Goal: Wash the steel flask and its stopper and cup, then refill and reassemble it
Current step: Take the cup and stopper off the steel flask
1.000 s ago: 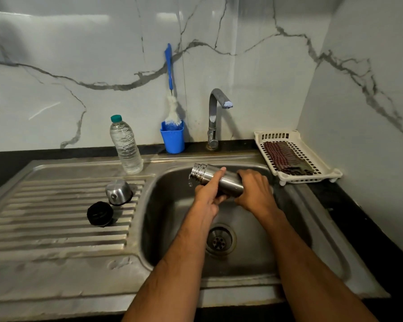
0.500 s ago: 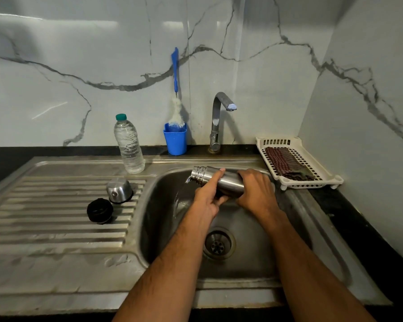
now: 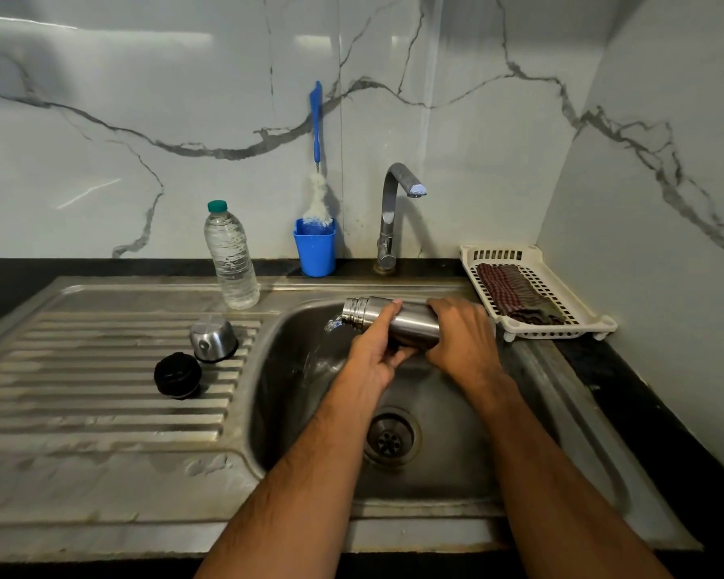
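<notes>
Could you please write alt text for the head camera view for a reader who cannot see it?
Both hands, left hand and right hand, hold a steel flask sideways over the sink, pouring water from its mouth. The steel cup and black stopper lie on the drainboard at left.

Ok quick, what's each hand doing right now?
Left hand: fingers curled round the steel flask near its neck, holding it tipped over the sink.
Right hand: gripping the same flask at its base end.
</notes>
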The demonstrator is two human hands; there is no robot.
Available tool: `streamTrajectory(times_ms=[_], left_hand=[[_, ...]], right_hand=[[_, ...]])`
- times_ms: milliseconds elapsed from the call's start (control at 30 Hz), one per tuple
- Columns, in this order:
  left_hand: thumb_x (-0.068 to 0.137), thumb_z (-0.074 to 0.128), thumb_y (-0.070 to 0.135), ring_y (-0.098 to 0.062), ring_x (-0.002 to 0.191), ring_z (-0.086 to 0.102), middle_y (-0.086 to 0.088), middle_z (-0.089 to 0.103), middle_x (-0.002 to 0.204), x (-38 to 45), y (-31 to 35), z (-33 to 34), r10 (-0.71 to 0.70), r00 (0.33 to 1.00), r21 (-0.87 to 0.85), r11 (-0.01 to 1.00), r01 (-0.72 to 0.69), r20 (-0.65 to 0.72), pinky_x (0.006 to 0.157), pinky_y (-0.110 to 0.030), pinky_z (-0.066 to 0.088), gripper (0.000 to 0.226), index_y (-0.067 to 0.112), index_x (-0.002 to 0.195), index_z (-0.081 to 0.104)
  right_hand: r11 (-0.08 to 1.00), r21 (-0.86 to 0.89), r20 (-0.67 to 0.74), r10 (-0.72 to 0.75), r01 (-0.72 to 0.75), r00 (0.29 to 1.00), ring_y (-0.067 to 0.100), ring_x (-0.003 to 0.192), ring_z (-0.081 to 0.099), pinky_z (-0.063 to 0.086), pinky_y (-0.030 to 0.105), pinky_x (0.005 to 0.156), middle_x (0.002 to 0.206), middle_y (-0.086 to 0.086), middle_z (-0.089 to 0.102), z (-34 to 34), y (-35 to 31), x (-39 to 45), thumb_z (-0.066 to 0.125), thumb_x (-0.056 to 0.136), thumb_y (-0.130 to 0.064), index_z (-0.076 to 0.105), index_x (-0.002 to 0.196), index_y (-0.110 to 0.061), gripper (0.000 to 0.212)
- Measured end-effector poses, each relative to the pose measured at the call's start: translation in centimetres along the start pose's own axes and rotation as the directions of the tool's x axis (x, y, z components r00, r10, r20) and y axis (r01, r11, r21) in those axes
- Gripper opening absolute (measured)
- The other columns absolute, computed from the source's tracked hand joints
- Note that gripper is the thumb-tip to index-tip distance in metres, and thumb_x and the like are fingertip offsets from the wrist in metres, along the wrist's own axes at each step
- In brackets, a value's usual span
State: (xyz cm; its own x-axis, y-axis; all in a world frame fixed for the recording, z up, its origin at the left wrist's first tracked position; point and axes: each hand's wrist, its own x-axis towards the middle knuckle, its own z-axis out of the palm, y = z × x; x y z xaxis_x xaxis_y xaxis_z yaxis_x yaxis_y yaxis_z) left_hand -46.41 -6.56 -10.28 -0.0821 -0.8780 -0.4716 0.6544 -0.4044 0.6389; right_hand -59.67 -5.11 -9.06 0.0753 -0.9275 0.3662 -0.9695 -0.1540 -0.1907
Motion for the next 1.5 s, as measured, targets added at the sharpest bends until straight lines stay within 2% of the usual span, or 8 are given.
streamTrajectory(times_ms=[233, 800, 1000, 1233, 1400, 1500], left_hand=[[0.076, 0.087, 0.020, -0.038, 0.111, 0.065, -0.023, 0.067, 0.117, 0.07, 0.01, 0.02, 0.003, 1.000, -0.016, 1.000, -0.003, 0.004, 0.093, -0.053, 0.058, 0.047, 0.008, 0.112, 0.058], [0.076, 0.088, 0.022, -0.039, 0.113, 0.064, -0.024, 0.065, 0.119, 0.18, -0.16, 0.02, 0.005, 1.000, -0.057, 0.998, -0.004, 0.012, 0.094, -0.055, 0.057, 0.053, 0.008, 0.117, 0.057], [0.080, 0.085, 0.022, -0.039, 0.113, 0.063, -0.024, 0.064, 0.118, 0.14, -0.24, 0.15, 0.001, 1.000, -0.066, 0.998, 0.001, 0.017, 0.096, -0.055, 0.056, 0.041, 0.009, 0.107, 0.056], [0.082, 0.083, 0.021, -0.040, 0.112, 0.064, -0.025, 0.064, 0.119, -0.27, -0.09, 0.26, -0.010, 0.999, -0.110, 0.994, 0.014, 0.036, 0.095, -0.055, 0.057, 0.042, 0.006, 0.111, 0.056], [0.081, 0.085, 0.021, -0.041, 0.111, 0.065, -0.026, 0.064, 0.122, -0.57, 0.06, 0.46, -0.014, 0.999, -0.141, 0.990, 0.020, 0.039, 0.089, -0.054, 0.060, 0.054, 0.004, 0.123, 0.054], [0.082, 0.083, 0.020, -0.042, 0.111, 0.064, -0.026, 0.063, 0.122, -0.74, 0.09, 0.47, -0.017, 0.998, -0.175, 0.984, 0.026, 0.052, 0.092, -0.056, 0.058, 0.047, 0.005, 0.117, 0.054]], right_hand=[[1.000, 0.007, -0.001, 0.004, -0.004, 1.000, 0.026, 0.125, 0.054, 0.037, 0.042, 0.112, 0.134, 0.008, 0.061, -0.40, -0.24, -0.03, 0.085, 0.066, -0.021, 0.056, 0.137, -0.015, 0.076], [1.000, 0.006, -0.057, -0.024, 0.024, 0.998, 0.028, 0.119, 0.058, 0.041, 0.044, 0.108, 0.126, 0.009, 0.066, -0.50, -0.33, 0.16, 0.086, 0.059, -0.023, 0.063, 0.130, -0.012, 0.075], [0.999, -0.004, -0.088, -0.037, 0.037, 0.995, 0.026, 0.118, 0.058, 0.041, 0.043, 0.108, 0.125, 0.008, 0.066, -0.55, -0.29, 0.24, 0.087, 0.060, -0.024, 0.064, 0.128, -0.013, 0.073], [0.998, -0.018, -0.105, -0.054, 0.052, 0.993, 0.027, 0.121, 0.057, 0.038, 0.045, 0.110, 0.127, 0.008, 0.065, -0.82, -0.46, 0.27, 0.087, 0.061, -0.024, 0.064, 0.129, -0.012, 0.073], [0.997, -0.021, -0.132, -0.070, 0.068, 0.989, 0.029, 0.117, 0.059, 0.040, 0.045, 0.107, 0.123, 0.009, 0.067, -0.84, -0.45, 0.37, 0.087, 0.058, -0.023, 0.068, 0.125, -0.010, 0.072], [0.996, -0.028, -0.139, -0.085, 0.082, 0.987, 0.029, 0.119, 0.057, 0.039, 0.046, 0.108, 0.124, 0.010, 0.066, -0.83, -0.50, 0.42, 0.088, 0.058, -0.025, 0.067, 0.127, -0.010, 0.073]])
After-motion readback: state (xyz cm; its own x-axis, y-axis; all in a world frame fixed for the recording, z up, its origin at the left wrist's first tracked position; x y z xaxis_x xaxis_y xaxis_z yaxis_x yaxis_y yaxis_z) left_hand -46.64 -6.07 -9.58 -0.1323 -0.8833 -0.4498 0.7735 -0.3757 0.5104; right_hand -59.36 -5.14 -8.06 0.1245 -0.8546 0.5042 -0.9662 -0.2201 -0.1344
